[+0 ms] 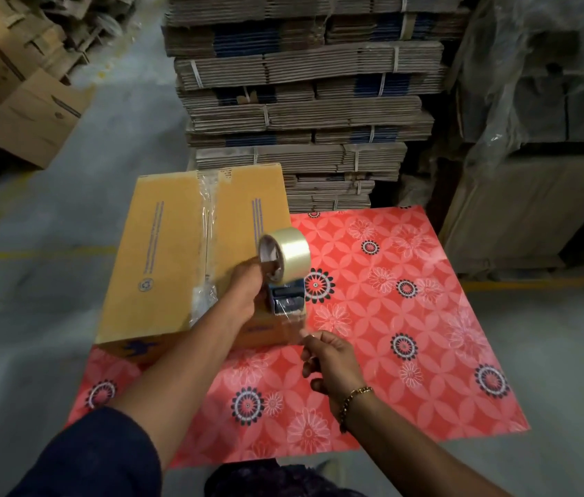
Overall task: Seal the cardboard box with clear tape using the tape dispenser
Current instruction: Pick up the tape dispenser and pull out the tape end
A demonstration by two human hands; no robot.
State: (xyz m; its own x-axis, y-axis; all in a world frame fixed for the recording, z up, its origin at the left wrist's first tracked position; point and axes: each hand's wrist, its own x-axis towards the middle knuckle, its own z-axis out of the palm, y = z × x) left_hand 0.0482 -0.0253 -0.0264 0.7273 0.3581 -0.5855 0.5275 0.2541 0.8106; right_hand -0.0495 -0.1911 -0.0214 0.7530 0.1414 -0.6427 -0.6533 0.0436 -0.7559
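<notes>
Head view, only one I have. Cardboard box [190,256] sits on the left part of a red flowered mat [391,317] on the floor, flaps closed, a strip of clear tape [207,224] running down the centre seam.

Left hand [247,294]: I see the fingers curled tight round the handle of the tape dispenser [285,278], held up over the box's near right corner. Clear roll sits on top, blue body below.

Right hand [333,360]: thumb and forefinger pressed together, pinching the loose end of tape [295,322] drawn from the dispenser's mouth; other fingers curled in loosely. Gold bracelet [353,403] on that wrist.

Behind the box, strapped stacks of flat cardboard [301,102].
</notes>
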